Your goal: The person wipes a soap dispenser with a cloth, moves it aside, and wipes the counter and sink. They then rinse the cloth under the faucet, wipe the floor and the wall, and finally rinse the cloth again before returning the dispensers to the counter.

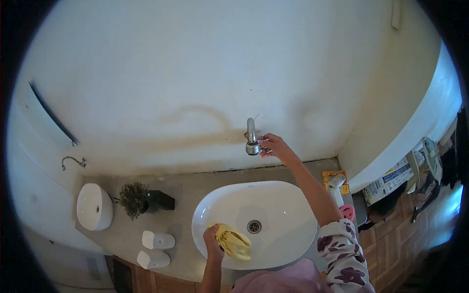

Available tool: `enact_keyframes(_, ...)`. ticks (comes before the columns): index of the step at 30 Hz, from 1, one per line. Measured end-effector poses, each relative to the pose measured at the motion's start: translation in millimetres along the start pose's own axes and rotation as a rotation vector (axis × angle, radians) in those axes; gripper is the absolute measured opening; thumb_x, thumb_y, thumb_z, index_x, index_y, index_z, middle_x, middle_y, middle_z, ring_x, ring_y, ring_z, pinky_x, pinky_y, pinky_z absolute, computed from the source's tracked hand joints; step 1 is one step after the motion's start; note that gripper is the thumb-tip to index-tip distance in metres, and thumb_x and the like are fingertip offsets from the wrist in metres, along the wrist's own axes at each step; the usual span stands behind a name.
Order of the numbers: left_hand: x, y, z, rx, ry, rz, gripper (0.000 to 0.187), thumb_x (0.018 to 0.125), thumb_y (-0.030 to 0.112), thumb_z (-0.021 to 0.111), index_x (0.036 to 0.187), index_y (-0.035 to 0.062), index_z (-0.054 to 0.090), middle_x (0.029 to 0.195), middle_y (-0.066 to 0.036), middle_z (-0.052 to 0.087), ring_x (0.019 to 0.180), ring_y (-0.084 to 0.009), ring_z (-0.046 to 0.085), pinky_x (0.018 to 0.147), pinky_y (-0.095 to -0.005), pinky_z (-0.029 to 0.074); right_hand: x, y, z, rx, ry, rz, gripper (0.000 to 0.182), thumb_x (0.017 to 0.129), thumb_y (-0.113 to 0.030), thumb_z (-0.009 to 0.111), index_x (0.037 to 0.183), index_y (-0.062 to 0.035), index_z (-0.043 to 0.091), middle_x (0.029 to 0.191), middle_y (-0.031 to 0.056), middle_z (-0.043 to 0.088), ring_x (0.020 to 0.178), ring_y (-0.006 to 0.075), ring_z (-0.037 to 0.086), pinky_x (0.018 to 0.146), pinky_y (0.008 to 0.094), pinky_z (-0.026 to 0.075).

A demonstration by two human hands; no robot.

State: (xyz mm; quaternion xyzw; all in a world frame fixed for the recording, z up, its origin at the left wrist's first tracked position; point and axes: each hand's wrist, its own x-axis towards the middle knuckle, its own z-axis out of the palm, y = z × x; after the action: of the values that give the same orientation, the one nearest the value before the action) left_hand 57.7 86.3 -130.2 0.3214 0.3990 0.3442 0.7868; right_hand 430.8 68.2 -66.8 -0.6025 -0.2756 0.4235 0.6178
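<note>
My left hand (213, 242) grips a crumpled yellow cloth (235, 242) over the front left part of a white oval washbasin (288, 229). A round metal drain (254, 226) shows in the basin's bottom. Beyond the basin, my right hand (273, 146) reaches up to the chrome tap (251, 132) on the wall. Its fingers are curled at the tap's right side, close behind the spout end. The spout partly hides what the fingertips touch, which looks like the tap's handle. I see no water running from the spout.
On the grey counter (183, 195) to the left stand a potted plant (134, 199), a small round white basin (94, 207) and two white containers (156, 249). At the right end are a white bottle (337, 189), an orange packet (346, 177) and a pink object (347, 212). Another tap (73, 162) sticks out at left.
</note>
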Motion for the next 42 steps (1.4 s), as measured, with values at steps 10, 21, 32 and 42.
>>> enact_keyframes(10, 13, 17, 5, 0.0, 0.077, 0.1, 0.017, 0.08, 0.022, 0.059, 0.081, 0.0055, 0.054, 0.074, -0.003, 0.056, 0.066, -0.0143, 0.058, 0.062, -0.0275, 0.049, 5, 25, 11, -0.677, 0.189, -0.604, 0.034, 0.076, 0.002, 0.063, 0.104, -0.0076, 0.048, 0.096, 0.0099, 0.056, 0.088, 0.0286, 0.057, 0.076, 0.0379, 0.045)
enact_keyframes(21, 26, 37, 50, 0.355, -0.12, 0.124, 0.016, 0.082, 0.018, 0.059, 0.083, 0.0022, 0.057, 0.075, -0.002, 0.058, 0.065, -0.0108, 0.057, 0.061, -0.025, 0.048, -38, 38, 25, -0.71, 0.404, -0.659, 0.07, 0.08, -0.017, 0.066, 0.139, -0.0086, 0.029, 0.13, 0.0152, 0.045, 0.117, 0.0346, 0.045, 0.1, 0.041, 0.036)
enact_keyframes(32, -17, -19, 4, -0.017, -0.163, -0.254, 0.015, 0.078, 0.015, 0.058, 0.084, 0.0016, 0.058, 0.077, -0.005, 0.06, 0.069, -0.0138, 0.061, 0.063, -0.0279, 0.05, -239, 199, 75, 0.07, -0.021, 0.385, 0.033, 0.088, -0.018, 0.058, 0.119, -0.0058, 0.055, 0.11, 0.0043, 0.061, 0.097, 0.0172, 0.059, 0.084, 0.0346, 0.047)
enact_keyframes(42, 38, -98, 46, 0.654, -0.299, -0.015, 0.043, 0.079, 0.039, 0.065, 0.095, -0.0013, 0.063, 0.084, -0.011, 0.064, 0.079, -0.0202, 0.063, 0.069, -0.0318, 0.049, -192, 212, 73, 0.252, 0.062, 0.126, 0.037, 0.092, -0.028, 0.049, 0.118, -0.0029, 0.053, 0.107, 0.0076, 0.061, 0.091, 0.019, 0.061, 0.079, 0.0302, 0.05)
